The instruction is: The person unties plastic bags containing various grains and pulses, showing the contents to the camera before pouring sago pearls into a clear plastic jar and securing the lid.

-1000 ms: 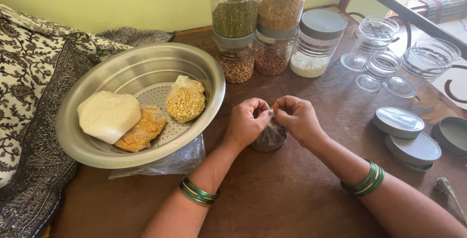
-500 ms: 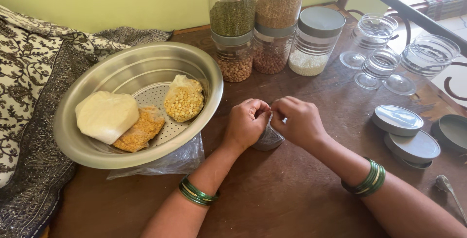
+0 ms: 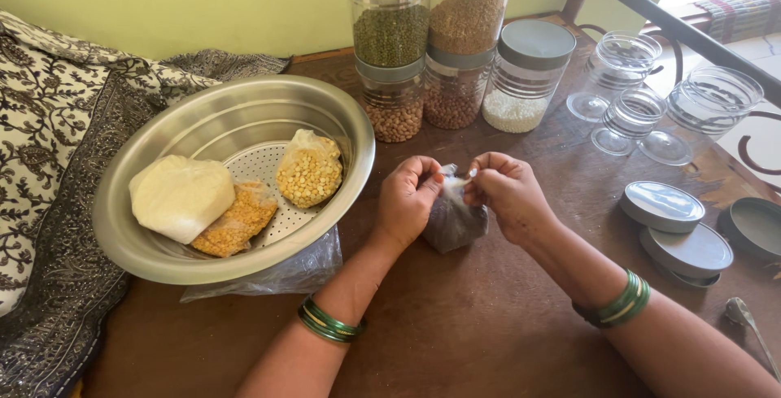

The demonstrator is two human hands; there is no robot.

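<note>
A small clear plastic bag of dark grains (image 3: 454,223) rests on the brown wooden table (image 3: 488,317), near the middle. My left hand (image 3: 409,199) and my right hand (image 3: 506,192) both pinch its twisted top, one on each side. The bag's neck is pulled up between my fingertips. Both wrists carry green bangles.
A steel colander bowl (image 3: 163,227) at the left holds a white bag (image 3: 181,195) and two yellow lentil bags (image 3: 309,170), with an empty plastic bag (image 3: 301,272) under it. Stacked grain jars (image 3: 423,48) stand behind. Empty upturned jars (image 3: 643,105) and grey lids (image 3: 679,227) lie right. Patterned cloth (image 3: 41,146) lies left.
My hands have lifted slightly and spread apart, drawing the bag's top upward, so more of the dark bag shows between them.
</note>
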